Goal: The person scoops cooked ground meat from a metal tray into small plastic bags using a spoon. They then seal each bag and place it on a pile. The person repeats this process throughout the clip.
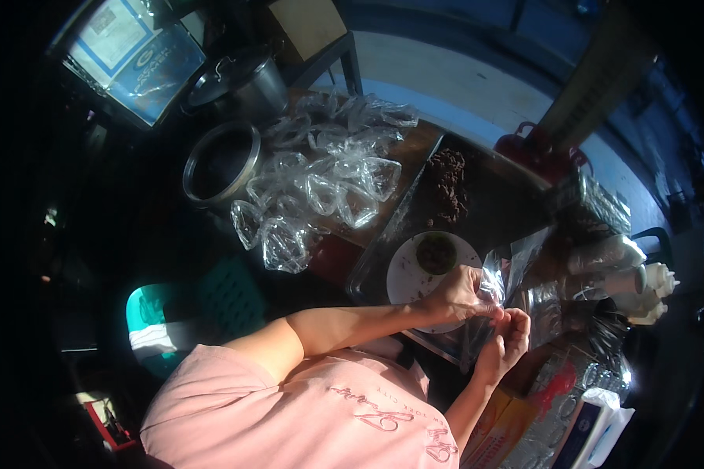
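Note:
My left hand (454,293) grips a clear plastic bag (493,280) over the near right part of a metal tray (387,228). Close beside it, my right hand (507,340) pinches the lower part of the same bag, and the fingertips of both hands meet. What the bag contains is hard to make out. Partly under my left forearm lies a white plate (402,272) with dark crumbs on it. A small green bowl (436,253) sits on that plate. Farther back on the tray is a heap of dark brown, crumbly stuff (449,187).
Many knotted clear plastic bags (328,170) crowd the table's left, beside a round tub (223,164) and a lidded metal pot (240,79). Rightward are flat plastic bags (542,311), squeeze bottles (657,287), an orange box (498,431) and a tissue box (592,428). A teal plastic chair (146,311) stands left.

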{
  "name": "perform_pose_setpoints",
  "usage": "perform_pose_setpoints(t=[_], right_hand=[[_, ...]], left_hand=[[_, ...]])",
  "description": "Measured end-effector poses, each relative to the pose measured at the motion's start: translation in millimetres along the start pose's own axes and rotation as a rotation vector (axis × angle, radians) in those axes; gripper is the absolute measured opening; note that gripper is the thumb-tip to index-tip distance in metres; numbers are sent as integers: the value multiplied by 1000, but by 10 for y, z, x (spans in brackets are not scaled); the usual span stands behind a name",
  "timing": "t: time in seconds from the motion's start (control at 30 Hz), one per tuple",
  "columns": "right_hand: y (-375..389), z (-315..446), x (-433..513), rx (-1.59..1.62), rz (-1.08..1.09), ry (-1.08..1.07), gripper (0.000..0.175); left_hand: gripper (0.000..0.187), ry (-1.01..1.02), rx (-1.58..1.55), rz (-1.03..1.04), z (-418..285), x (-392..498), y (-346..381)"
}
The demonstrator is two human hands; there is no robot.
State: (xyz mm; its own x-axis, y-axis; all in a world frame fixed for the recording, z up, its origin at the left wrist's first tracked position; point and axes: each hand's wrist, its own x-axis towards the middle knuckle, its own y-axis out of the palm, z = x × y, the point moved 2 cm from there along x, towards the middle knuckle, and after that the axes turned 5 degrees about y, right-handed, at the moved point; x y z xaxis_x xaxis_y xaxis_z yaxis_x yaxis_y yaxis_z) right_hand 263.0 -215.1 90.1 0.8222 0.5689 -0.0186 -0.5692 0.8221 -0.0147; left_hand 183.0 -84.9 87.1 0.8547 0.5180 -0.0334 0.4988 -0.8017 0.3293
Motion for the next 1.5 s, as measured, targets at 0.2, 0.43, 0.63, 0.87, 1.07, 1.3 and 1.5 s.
perform_pose_setpoints(t=[0.2, 0.43, 0.63, 0.87, 1.07, 1.3, 1.5], right_hand=[[92, -31, 67, 85, 187, -24, 15], [368, -53, 41, -37, 301, 13, 5], [508, -21, 35, 37, 348, 21, 6], [604, -99, 72, 722, 446, 376, 11], [686, -216, -60, 353, 519, 269, 38], [677, -283, 144, 146, 65, 312, 11], [830, -107, 11, 590, 418, 696, 35]], left_hand=[[18, 92, 205, -223, 91, -172, -255], [17, 93, 63, -253, 54, -241, -388], [36, 137, 8, -136, -161, -447, -552], [23, -76, 483, -331, -6, -576, -862], [18, 157, 218, -424, -25, -557, -934], [31, -45, -115, 39, -76, -693, -700], [34, 160, 648, -186, -272, -669, -980]])
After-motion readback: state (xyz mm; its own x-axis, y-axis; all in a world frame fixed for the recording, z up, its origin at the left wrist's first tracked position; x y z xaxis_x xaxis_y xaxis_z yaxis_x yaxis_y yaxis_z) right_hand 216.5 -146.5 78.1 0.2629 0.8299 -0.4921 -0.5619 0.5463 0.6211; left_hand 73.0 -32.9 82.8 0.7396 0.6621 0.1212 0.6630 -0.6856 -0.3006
